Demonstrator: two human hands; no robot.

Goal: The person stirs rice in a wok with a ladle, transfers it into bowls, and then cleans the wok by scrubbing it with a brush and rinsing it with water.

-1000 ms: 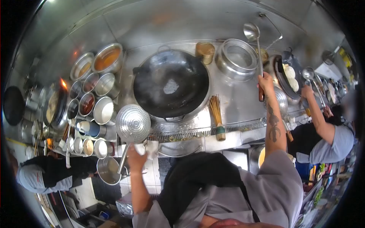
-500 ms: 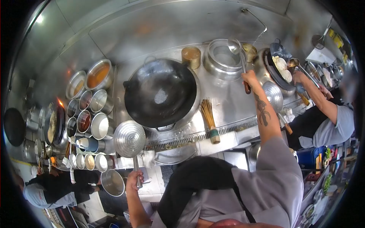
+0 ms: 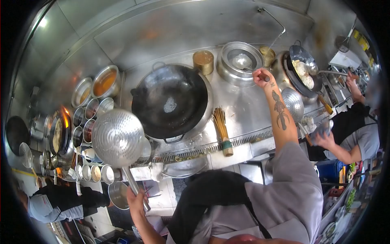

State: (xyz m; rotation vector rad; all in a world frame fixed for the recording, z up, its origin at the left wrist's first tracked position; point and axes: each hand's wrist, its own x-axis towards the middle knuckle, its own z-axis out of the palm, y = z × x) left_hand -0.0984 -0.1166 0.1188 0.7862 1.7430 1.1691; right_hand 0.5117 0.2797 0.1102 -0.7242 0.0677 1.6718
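Observation:
My left hand (image 3: 136,200) is wrapped round the handle of a large perforated skimmer (image 3: 118,137), raised at the left over the metal cups. In my right hand (image 3: 263,78) is the handle of a ladle (image 3: 242,61), whose bowl is down in the mouth of the round metal pot (image 3: 223,70) at the back. A black wok (image 3: 178,114) sits on the stove between my hands, with a small pale wet patch in its bottom. A bamboo brush (image 3: 221,128) lies to the right of the wok.
Metal bowls of orange liquid (image 3: 106,81) and several cups stand left. A tin can (image 3: 203,61) sits behind the wok. At right, a co-worker's ladle reaches a wok with pale food (image 3: 304,75). A second skimmer (image 3: 292,103) rests nearby. Flame (image 3: 65,114) shows far left.
My right hand has turned the ladle, lowering its bowl into the pot. My left hand has lifted the skimmer closer and leftward. The right co-worker's hands have moved apart and back.

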